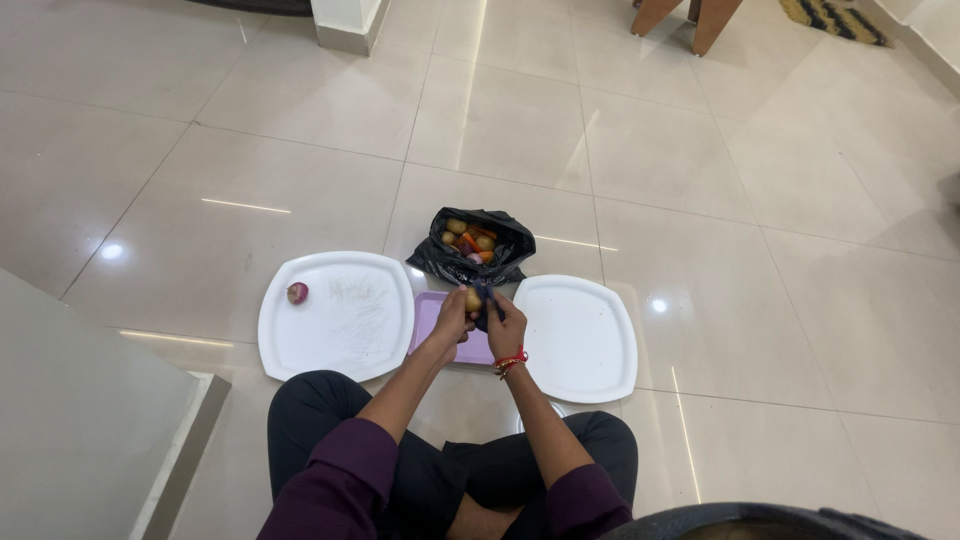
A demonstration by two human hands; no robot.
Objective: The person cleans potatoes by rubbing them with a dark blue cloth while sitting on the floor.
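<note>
We sit cross-legged on the tiled floor [650, 150], our two hands meeting at the middle of the frame. Just above them a black plastic bag [445, 262] lies open, holding several small potatoes and some orange pieces; we cannot count them surely. Our left hand [452, 316] has its grip closed around one small potato [473, 299], held over the lilac tray [428, 318], close below the bag's mouth. Our right hand [507, 322] grips a dark tool [484, 303] pressed against that potato; what kind of tool we cannot tell. We count two white square plates: the left plate [350, 340] bears one small red onion [297, 292] near its left rim, and the right plate [585, 345] flanks the tray on the other side.
</note>
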